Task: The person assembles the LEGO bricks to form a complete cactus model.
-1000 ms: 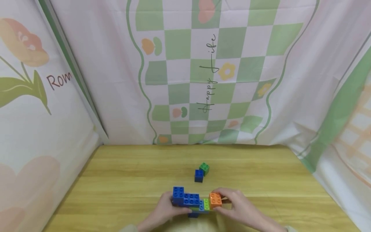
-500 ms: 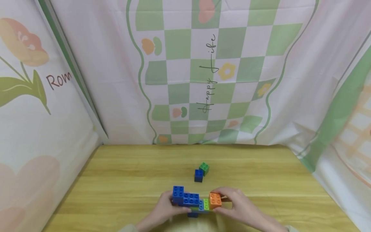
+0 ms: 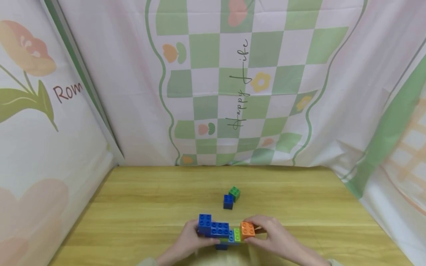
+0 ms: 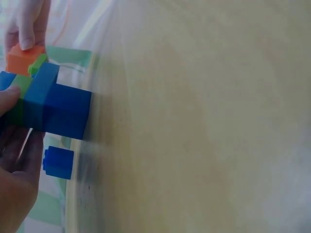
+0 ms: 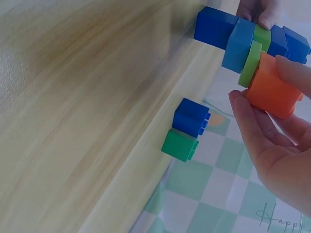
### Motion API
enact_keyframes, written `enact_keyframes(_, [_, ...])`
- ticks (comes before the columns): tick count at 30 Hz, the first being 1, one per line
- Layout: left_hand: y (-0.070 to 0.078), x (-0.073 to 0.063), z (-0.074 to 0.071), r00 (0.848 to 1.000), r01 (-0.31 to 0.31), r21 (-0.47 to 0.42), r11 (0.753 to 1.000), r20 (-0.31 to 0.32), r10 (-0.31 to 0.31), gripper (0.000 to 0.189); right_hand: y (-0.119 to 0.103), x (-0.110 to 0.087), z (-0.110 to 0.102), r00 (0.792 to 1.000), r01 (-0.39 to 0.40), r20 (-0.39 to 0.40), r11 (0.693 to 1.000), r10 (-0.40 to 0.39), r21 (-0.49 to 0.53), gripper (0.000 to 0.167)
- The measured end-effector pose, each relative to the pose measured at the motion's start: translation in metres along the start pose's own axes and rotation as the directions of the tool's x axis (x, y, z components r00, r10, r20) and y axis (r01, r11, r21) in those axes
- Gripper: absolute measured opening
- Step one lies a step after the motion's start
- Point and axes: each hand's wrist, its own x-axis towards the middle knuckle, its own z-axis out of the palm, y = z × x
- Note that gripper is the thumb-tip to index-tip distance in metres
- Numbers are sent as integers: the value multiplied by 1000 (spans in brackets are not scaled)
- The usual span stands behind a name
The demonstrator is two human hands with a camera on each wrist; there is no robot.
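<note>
A built stack of toy building bricks (image 3: 220, 229) is held between both hands near the front of the table. Dark blue bricks top its left side, a lighter blue brick (image 5: 238, 44) lies lower, and a dark blue brick (image 5: 215, 27) forms the foot. My left hand (image 3: 193, 236) grips the stack's left part, thumb on the near side. With thumb and fingers, my right hand (image 3: 274, 236) pinches an orange brick (image 3: 247, 229) at the right end. The orange brick sits against a thin lime brick (image 5: 250, 64); whether they are fully pressed together I cannot tell.
Beyond the stack, a loose dark blue brick (image 3: 228, 201) and a green brick (image 3: 234, 193) stand touching on the wooden table (image 3: 149, 199). Printed curtains (image 3: 133, 92) hang along the back and both sides.
</note>
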Motion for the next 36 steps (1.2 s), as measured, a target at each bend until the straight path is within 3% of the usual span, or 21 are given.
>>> enact_keyframes(18, [3, 0, 2, 1000, 20, 5, 1000, -11, -20, 44, 2, -2, 6, 998, 41, -47, 999, -42, -14, 36])
enact_keyframes(36, [2, 1, 1, 1000, -27, 14, 1000, -9, 27, 43, 3, 0, 10, 990, 112, -81, 993, -115, -43, 36])
